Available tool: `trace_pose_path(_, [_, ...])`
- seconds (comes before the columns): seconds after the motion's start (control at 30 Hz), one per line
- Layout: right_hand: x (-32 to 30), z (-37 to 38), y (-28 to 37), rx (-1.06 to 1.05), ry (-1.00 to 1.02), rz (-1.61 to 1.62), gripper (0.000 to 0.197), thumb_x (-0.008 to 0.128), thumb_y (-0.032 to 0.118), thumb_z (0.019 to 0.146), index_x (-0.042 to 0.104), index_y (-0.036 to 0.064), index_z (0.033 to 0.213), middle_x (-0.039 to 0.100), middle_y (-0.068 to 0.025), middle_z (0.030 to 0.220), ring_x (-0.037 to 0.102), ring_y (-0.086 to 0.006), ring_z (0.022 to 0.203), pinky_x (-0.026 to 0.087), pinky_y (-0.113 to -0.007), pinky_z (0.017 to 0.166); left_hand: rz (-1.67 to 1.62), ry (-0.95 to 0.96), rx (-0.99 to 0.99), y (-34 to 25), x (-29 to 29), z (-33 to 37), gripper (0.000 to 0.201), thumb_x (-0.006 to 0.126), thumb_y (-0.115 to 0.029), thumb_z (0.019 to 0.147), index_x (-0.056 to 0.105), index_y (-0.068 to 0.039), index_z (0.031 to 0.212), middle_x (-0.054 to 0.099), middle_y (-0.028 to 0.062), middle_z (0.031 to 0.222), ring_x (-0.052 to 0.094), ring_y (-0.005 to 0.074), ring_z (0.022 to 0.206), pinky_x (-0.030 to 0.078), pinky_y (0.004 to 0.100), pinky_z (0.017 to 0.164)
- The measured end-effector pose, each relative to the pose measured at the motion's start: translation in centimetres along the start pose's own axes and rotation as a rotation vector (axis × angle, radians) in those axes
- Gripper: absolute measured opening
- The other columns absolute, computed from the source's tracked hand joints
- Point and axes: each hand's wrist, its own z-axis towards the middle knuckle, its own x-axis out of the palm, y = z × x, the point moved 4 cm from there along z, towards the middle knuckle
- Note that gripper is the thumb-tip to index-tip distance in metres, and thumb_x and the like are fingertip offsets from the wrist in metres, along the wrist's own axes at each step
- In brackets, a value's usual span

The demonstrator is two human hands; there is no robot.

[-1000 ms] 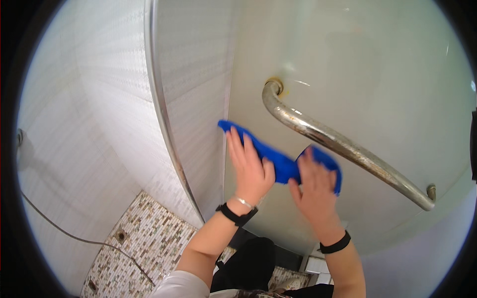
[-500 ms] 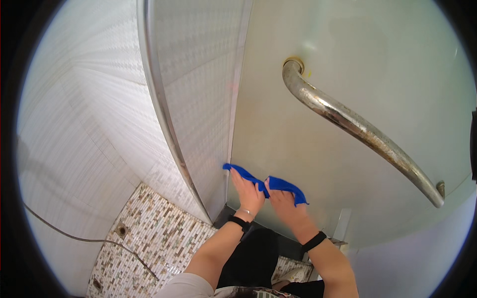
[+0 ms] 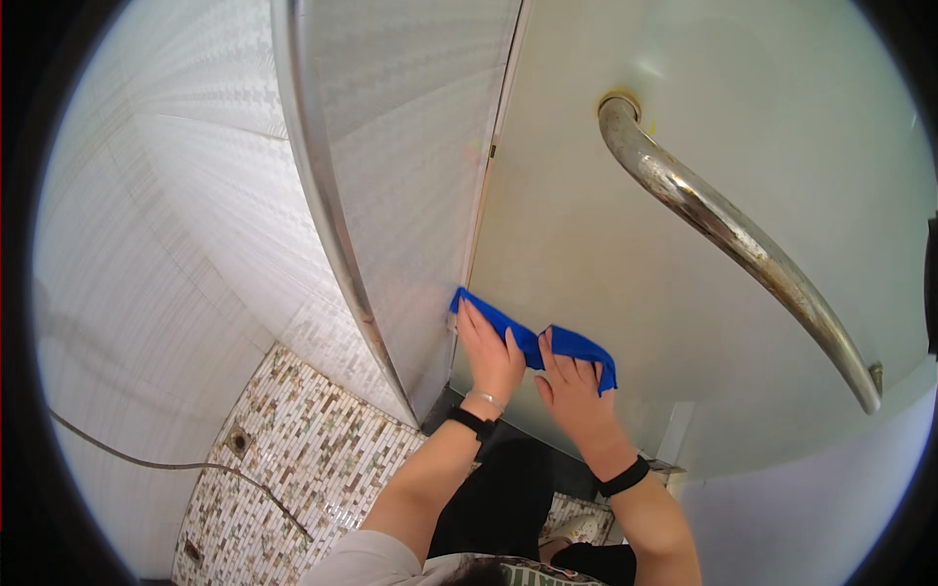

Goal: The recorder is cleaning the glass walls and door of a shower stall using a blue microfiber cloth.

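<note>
Clock directions are taken from the blue cloth (image 3: 532, 345) at the centre. Between nine and ten o'clock spreads a pale tiled wall (image 3: 127, 283). At eight o'clock a thin dark hose (image 3: 147, 459) trails down over a floor (image 3: 327, 439) of small brick-shaped tiles, passing just beside a round drain (image 3: 237, 440). At ten o'clock a curved metal strip (image 3: 337, 220) edges a whitish panel (image 3: 415, 146). The left hand (image 3: 491, 354), wearing a bracelet (image 3: 486, 398) and a black wristband (image 3: 473, 422), lies over the cloth's left part; its grip is open, fingers stretched toward eleven o'clock, thumb apart. The cloth rests against a cloudy door (image 3: 674, 313), its left end reaching the seam beside the whitish panel. At six o'clock stand black trousers (image 3: 498, 498). The right hand (image 3: 578, 383), at about four o'clock, has its fingers on the cloth's right part and its thumb spread to one side; I cannot tell whether this grip pinches the fabric. A black band (image 3: 623, 478) circles that wrist. At two o'clock a stained metal handle (image 3: 738, 234) slants across the door, well apart from both hands.
</note>
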Motion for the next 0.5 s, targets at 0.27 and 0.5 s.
trace_pose_path(0.27, [1.1, -1.6, -1.6, 0.056, 0.105, 0.091, 0.062, 0.065, 0.033, 0.08, 0.048, 0.0133, 0.136, 0.049, -0.0024, 0.136, 0.05, -0.022, 0.115, 0.035, -0.041, 0.099, 0.042, 0.108, 0.066, -2.4, 0.5, 0.6, 0.075, 0.055, -0.02, 0.086, 0.016, 0.019, 0.137, 0.014, 0.0411, 0.144, 0.018, 0.0556, 0.133, 0.016, 0.0564, 0.11])
trace_pose_path(0.5, [-1.5, -3.1, -5.1, 0.423, -0.259, -0.47, 0.05, 0.065, 0.036, 0.08, 0.056, 0.0199, 0.126, 0.057, -0.002, 0.125, 0.06, -0.0218, 0.096, 0.047, -0.044, 0.074, -0.014, 0.155, 0.272, -5.7, 3.5, -1.0, 0.08, 0.057, -0.024, 0.083, 0.017, 0.023, 0.134, 0.005, 0.0467, 0.142, 0.007, 0.0615, 0.133, 0.007, 0.0643, 0.108])
